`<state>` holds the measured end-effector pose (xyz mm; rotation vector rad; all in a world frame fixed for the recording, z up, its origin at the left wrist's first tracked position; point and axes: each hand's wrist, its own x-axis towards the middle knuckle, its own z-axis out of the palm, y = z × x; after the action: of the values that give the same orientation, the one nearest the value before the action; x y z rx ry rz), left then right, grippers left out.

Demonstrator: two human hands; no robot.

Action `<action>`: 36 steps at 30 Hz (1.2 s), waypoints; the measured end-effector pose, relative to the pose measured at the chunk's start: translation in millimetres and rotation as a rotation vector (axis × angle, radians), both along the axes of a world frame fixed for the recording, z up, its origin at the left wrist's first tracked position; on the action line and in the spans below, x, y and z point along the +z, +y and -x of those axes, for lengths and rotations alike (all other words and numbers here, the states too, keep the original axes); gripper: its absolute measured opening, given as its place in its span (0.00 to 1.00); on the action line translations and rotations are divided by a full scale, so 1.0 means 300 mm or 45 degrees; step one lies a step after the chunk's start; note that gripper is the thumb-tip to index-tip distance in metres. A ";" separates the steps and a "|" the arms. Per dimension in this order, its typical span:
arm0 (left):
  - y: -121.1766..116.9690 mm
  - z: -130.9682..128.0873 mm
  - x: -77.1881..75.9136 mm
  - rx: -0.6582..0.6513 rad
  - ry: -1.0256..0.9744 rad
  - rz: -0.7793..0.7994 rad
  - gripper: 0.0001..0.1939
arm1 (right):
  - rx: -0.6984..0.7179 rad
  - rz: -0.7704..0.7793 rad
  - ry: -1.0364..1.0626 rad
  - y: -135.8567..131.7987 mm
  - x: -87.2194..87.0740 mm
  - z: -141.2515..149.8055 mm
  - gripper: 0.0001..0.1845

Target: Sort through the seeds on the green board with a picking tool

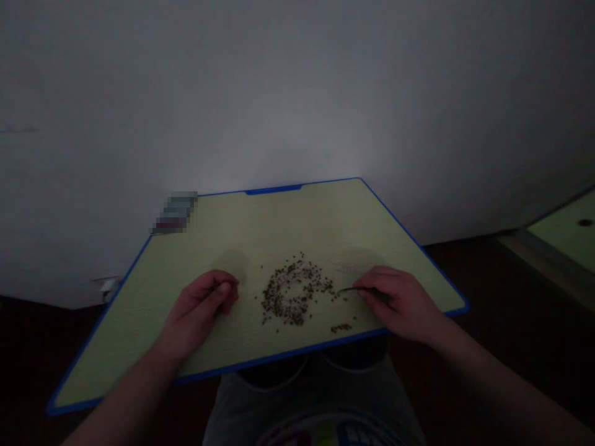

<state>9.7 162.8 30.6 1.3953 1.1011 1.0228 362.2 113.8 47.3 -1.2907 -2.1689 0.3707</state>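
Observation:
A loose, ring-like pile of small dark beans or seeds (274, 303) mixed with pale grains (304, 271) lies spread on the light board-topped table (297, 217). Just right of the pile, my right hand (400, 301) is closed around a thin metal tool (348, 290) with a narrow tip; I cannot tell whether it is tweezers or a small spoon. The tip points left, close to the pile's edge. A short row of dark seeds (341, 327) sits apart near the front edge. Left of the pile, my left hand (204, 301) rests with fingers curled and thumb pressed on them.
Blue trim (274, 359) borders the tabletop. A blurred-out flat object (175, 212) lies on the far left corner. Behind the table rises a pale wall (297, 93). My lap (316, 396) is under the front edge. At right stands a light green surface (564, 232).

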 end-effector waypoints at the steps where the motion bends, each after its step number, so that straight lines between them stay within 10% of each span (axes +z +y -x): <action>1: 0.000 0.002 -0.002 -0.002 -0.003 0.002 0.08 | 0.001 0.000 0.007 -0.001 -0.001 0.001 0.09; 36: -0.007 -0.002 0.019 0.038 -0.026 0.036 0.09 | -0.070 -0.001 0.012 0.009 0.011 0.020 0.10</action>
<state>10.2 160.7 36.3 1.3467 1.1205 1.0372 356.2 116.5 50.7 -1.3424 -2.1211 0.3531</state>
